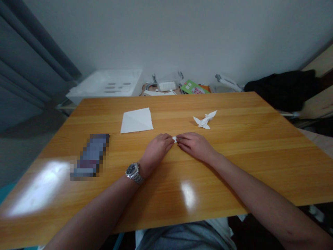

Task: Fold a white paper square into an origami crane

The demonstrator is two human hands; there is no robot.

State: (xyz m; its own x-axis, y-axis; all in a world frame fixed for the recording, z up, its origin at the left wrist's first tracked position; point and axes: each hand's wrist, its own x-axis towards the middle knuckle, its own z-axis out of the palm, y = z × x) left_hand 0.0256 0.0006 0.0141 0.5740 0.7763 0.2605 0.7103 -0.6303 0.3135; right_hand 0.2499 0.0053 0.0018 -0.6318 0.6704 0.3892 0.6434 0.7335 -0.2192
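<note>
Between my two hands a small piece of white paper (pixel 174 139) shows at the middle of the table (pixel 234 146); most of it is hidden under my fingers. My left hand (pixel 159 147), with a metal watch (pixel 134 172) on its wrist, has its fingers closed on the paper's left side. On the right side, my right hand (pixel 195 144) presses its fingers together over the paper. A flat, creased sheet of white paper (pixel 137 120) lies beyond my left hand. Past my right hand rests a folded white paper figure (pixel 205 120) with pointed, wing-like ends.
A pixelated phone-like object (pixel 91 156) lies on the table's left side. Behind the far edge are a white plastic tray (pixel 104 80), a green booklet (pixel 194 87) and a white power strip (pixel 167 86). Dark cloth (pixel 283 86) is heaped at the right.
</note>
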